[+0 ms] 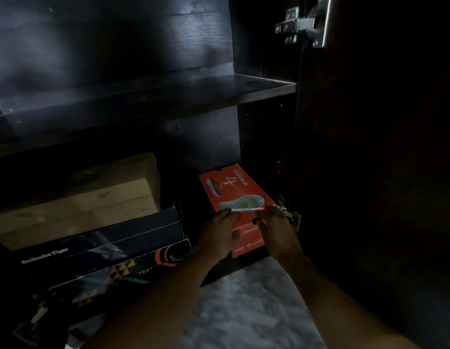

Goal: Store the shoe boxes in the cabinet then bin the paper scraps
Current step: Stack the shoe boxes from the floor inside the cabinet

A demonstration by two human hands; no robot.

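A red shoe box [234,190] with a white shoe print on its lid lies on the bottom of the dark cabinet [168,96], at the right side. My left hand [218,233] rests on the box's front left corner, fingers apart. My right hand [276,227] lies on its front right corner, fingers also spread. Both hands press against the box's front end rather than wrap around it. Left of it stands a stack: a patterned dark box [113,275] under a black box [100,238], with a tan box [77,197] on top.
A dark shelf [264,86] runs above the boxes. The open cabinet door [370,172] stands at the right, with metal hinges [304,23] up top and low by my right hand. Pale marbled floor [244,311] lies in front.
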